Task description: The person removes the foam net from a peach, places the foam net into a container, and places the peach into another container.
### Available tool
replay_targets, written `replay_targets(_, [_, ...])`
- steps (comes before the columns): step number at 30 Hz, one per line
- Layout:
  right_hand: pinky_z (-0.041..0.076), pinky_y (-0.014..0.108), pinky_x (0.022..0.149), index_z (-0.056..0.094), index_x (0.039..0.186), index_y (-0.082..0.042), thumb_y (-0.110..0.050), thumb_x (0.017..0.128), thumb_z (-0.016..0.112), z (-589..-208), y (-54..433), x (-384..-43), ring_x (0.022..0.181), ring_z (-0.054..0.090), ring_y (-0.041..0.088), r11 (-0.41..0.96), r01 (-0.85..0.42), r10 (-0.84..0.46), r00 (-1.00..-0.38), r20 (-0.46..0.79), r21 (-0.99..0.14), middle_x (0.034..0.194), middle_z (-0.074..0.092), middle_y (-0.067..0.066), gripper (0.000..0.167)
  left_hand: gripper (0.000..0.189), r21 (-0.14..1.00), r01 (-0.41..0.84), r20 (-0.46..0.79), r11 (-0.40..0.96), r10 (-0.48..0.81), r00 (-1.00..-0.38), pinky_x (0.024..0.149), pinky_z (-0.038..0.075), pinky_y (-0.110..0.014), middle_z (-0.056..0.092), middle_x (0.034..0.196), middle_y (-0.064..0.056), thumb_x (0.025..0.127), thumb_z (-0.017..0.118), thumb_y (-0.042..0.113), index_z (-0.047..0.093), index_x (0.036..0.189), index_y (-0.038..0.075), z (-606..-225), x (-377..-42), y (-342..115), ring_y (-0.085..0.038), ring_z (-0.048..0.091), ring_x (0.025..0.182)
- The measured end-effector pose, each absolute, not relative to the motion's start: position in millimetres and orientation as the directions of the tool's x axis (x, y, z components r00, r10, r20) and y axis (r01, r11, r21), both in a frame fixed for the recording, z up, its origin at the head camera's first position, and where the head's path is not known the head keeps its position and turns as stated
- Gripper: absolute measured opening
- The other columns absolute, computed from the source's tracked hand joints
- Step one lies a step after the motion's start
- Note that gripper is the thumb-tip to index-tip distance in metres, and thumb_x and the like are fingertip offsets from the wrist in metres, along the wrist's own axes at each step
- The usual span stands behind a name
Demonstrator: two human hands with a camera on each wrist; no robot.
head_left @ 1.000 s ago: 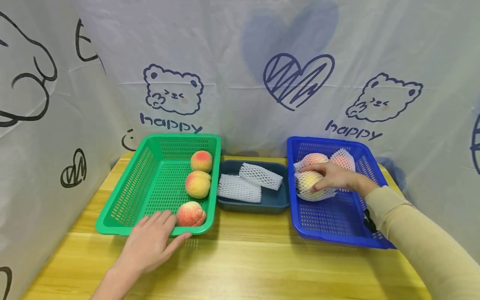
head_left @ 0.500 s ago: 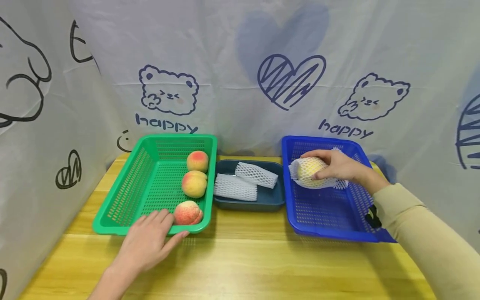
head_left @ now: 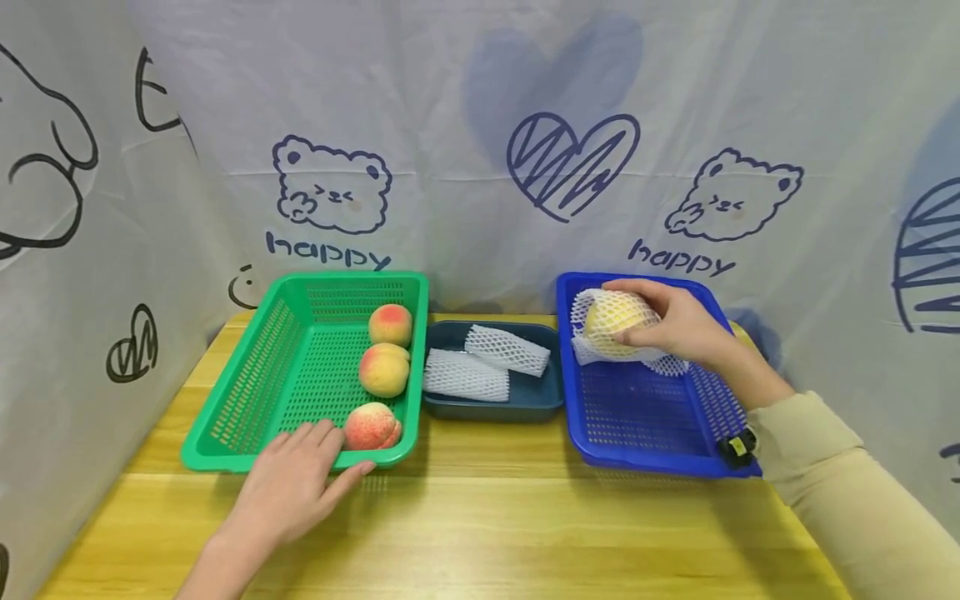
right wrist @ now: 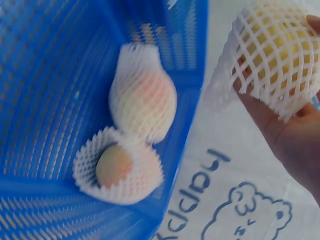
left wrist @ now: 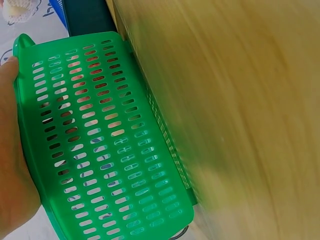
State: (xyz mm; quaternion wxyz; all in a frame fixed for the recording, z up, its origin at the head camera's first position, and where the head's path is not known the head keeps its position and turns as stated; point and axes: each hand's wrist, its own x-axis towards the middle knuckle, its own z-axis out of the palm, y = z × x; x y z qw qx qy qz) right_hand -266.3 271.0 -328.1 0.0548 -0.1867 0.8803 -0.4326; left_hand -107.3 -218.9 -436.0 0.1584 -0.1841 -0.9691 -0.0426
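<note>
Head view puts a yellow round fruit in a white foam-net sleeve [head_left: 611, 323] over the rear left part of a blue slotted plastic basket [head_left: 637, 408], held in the person's right-hand grip [head_left: 678, 329], which is closed round the fruit between thumb and fingers. From the right wrist I can see that fruit apart from two pink-and-cream peaches in white net sleeves [right wrist: 142, 102] lying end to end inside the blue basket. A beige sleeve [head_left: 840, 475] covers the right forearm, a small black device [head_left: 737, 448] beside its cuff.

Just left of the blue basket sits a dark blue-grey shallow tray [head_left: 495, 411] with two flat white foam-net sleeves [head_left: 467, 379], one partly overlapping the other. Beyond it stands a green slotted plastic basket [head_left: 318, 350] with three bare red-and-yellow peaches [head_left: 384, 370] in a row along its right wall. The left-hand grip [head_left: 288, 479] rests on its near rim, fingers over the inside, thumb outside, beside the nearest peach; how tightly it closes, I cannot tell.

Everything stands on a yellow wood-grain bench [head_left: 487, 517], before a pale cloth printed with bears and hearts [head_left: 450, 100].
</note>
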Motion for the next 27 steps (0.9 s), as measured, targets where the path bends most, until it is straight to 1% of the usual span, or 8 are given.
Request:
replay_targets(5, [0.055, 0.027, 0.082, 0.054, 0.151, -0.019, -0.016, 0.087, 0.085, -326, 259, -248, 0.108, 0.058, 0.029, 0.521, -0.283, -0.343, -0.933, 0.106, -0.805, 0.139, 0.059, 0.012, 0.071, 0.044, 0.027, 0.371, 0.318, 0.928, 0.344, -0.884, 0.073, 0.049, -0.04, 0.052, 0.085, 0.004, 0.099, 0.061, 0.059, 0.061, 0.094, 0.015, -436, -107, -219, -0.019, 0.056, 0.081])
replay_targets(10, [0.056, 0.028, 0.082, 0.056, 0.149, -0.017, -0.01, 0.086, 0.084, -326, 244, -228, 0.109, 0.057, 0.03, 0.459, -0.321, -0.353, -0.922, 0.162, -0.828, 0.138, 0.058, 0.012, 0.07, 0.044, 0.025, 0.371, 0.319, 0.928, 0.344, -0.883, 0.071, 0.048, -0.039, 0.051, 0.084, 0.005, 0.099, 0.062, 0.059, 0.061, 0.093, 0.015, -435, -107, -219, -0.018, 0.055, 0.08])
replay_targets(14, [0.056, 0.028, 0.085, 0.056, 0.147, -0.013, -0.002, 0.084, 0.082, -329, 233, -214, 0.111, 0.057, 0.031, 0.379, -0.351, -0.39, -0.9, 0.196, -0.856, 0.139, 0.058, 0.013, 0.069, 0.043, 0.027, 0.37, 0.319, 0.928, 0.343, -0.883, 0.071, 0.048, -0.038, 0.049, 0.084, 0.005, 0.099, 0.062, 0.058, 0.06, 0.092, 0.016, -434, -107, -219, -0.017, 0.053, 0.079])
replay_targets(19, [0.056, 0.028, 0.089, 0.058, 0.146, -0.011, 0.004, 0.081, 0.081, -337, 218, -198, 0.115, 0.057, 0.03, 0.299, -0.38, -0.44, -0.869, 0.227, -0.875, 0.145, 0.055, 0.01, 0.07, 0.042, 0.031, 0.374, 0.325, 0.927, 0.344, -0.881, 0.07, 0.046, -0.037, 0.048, 0.083, 0.006, 0.099, 0.063, 0.058, 0.059, 0.092, 0.016, -434, -107, -218, -0.017, 0.053, 0.078])
replay_targets(24, [0.055, 0.028, 0.092, 0.061, 0.143, -0.012, 0.004, 0.077, 0.083, -347, 204, -184, 0.12, 0.057, 0.03, 0.25, -0.418, -0.484, -0.835, 0.261, -0.873, 0.148, 0.055, 0.008, 0.072, 0.042, 0.03, 0.382, 0.335, 0.924, 0.35, -0.875, 0.068, 0.045, -0.036, 0.048, 0.083, 0.006, 0.099, 0.063, 0.057, 0.059, 0.091, 0.016, -435, -107, -218, -0.017, 0.053, 0.078])
replay_targets(27, [0.054, 0.028, 0.093, 0.062, 0.142, -0.014, 0.001, 0.076, 0.085, -353, 196, -177, 0.122, 0.058, 0.028, 0.24, -0.443, -0.498, -0.82, 0.282, -0.864, 0.149, 0.056, 0.007, 0.071, 0.042, 0.028, 0.383, 0.341, 0.923, 0.351, -0.872, 0.068, 0.044, -0.035, 0.048, 0.083, 0.006, 0.099, 0.063, 0.057, 0.058, 0.091, 0.016, -435, -107, -219, -0.017, 0.053, 0.078])
